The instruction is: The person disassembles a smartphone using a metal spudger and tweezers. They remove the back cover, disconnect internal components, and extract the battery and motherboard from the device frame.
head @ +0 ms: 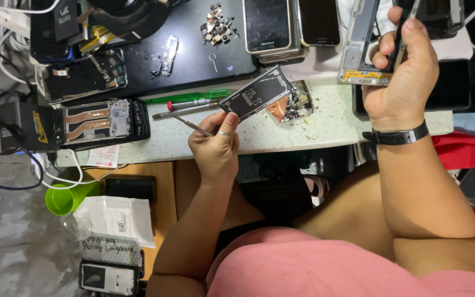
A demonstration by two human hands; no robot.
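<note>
My left hand is shut on a flat black phone battery, tilted up to the right over the speckled worktop; thin metal tweezers stick out leftward from the same hand. My right hand, with a dark wristband, grips a thin dark phone part held edge-on. It hovers next to a grey phone frame lying at the worktop's far side.
A dismantled phone lies at the left by a green tool and a red-handled screwdriver. Stacked phones, small loose parts and a black mat sit further back. Cables, a green cup and plastic bags are lower left.
</note>
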